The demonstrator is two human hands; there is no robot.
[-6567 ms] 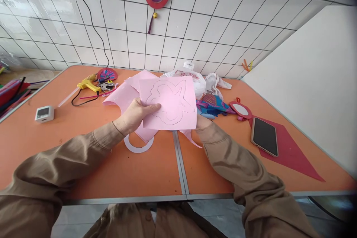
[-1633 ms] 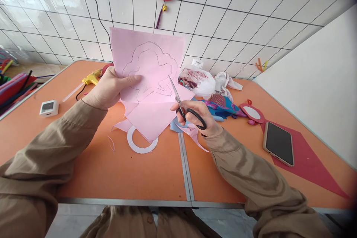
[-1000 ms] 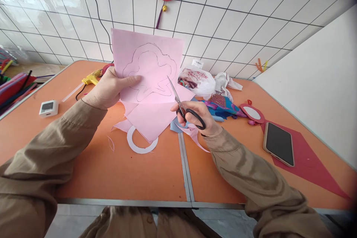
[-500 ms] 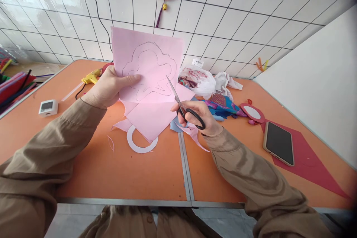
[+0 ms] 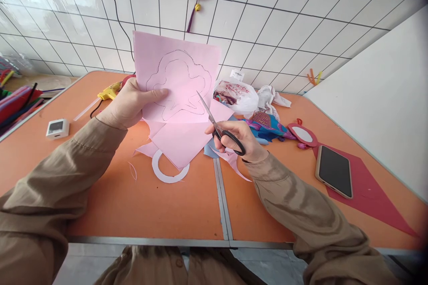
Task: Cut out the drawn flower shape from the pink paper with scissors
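White tiles (image 5: 267, 22) back an orange table (image 5: 150, 209) in the head view. Above it, the left hand (image 5: 129, 103) pinches pink paper (image 5: 180, 80), thumb in front; the right hand (image 5: 242, 137) grips scissors (image 5: 212, 120), blade tips overlapping the paper.

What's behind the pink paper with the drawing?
Behind the pink paper are the tiled wall and, lower, more pink sheets on the orange table. The paper hides most fingers of the left hand; anything else it covers can't be seen.
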